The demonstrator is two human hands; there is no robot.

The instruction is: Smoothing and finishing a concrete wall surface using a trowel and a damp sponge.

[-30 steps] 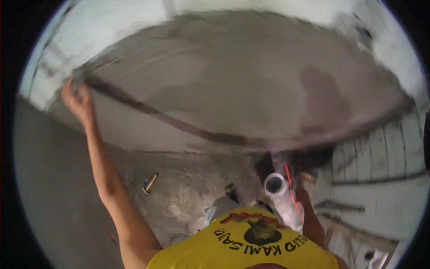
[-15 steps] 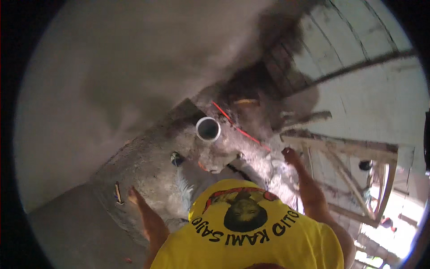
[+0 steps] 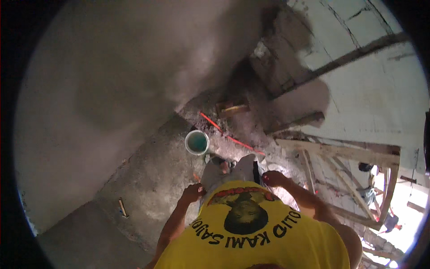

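Observation:
My left hand point(image 3: 193, 192) is beside my left thigh, close to the grey trousers point(image 3: 215, 175), its fingers curled in. On the other side, my right hand point(image 3: 274, 178) is by the right thigh, also curled. I see nothing in either hand. Ahead of my feet a round white bucket point(image 3: 206, 143) stands on the rough floor, with greenish liquid point(image 3: 197, 141) inside. Just beyond it, a thin red strip point(image 3: 237, 142) runs slantwise over the ground.
A grey plastered wall point(image 3: 121, 80) rises on the left. On the floor lies a small wooden-handled tool point(image 3: 122, 208). Farther ahead is a wooden box-like piece point(image 3: 233, 109). A timber frame point(image 3: 340, 150) stands at right, with a person point(image 3: 391, 222) beyond it.
Both my hands have come inward from out at the sides to beside my thighs. The bucket now appears lower and closer to my feet, and its greenish liquid shows more clearly.

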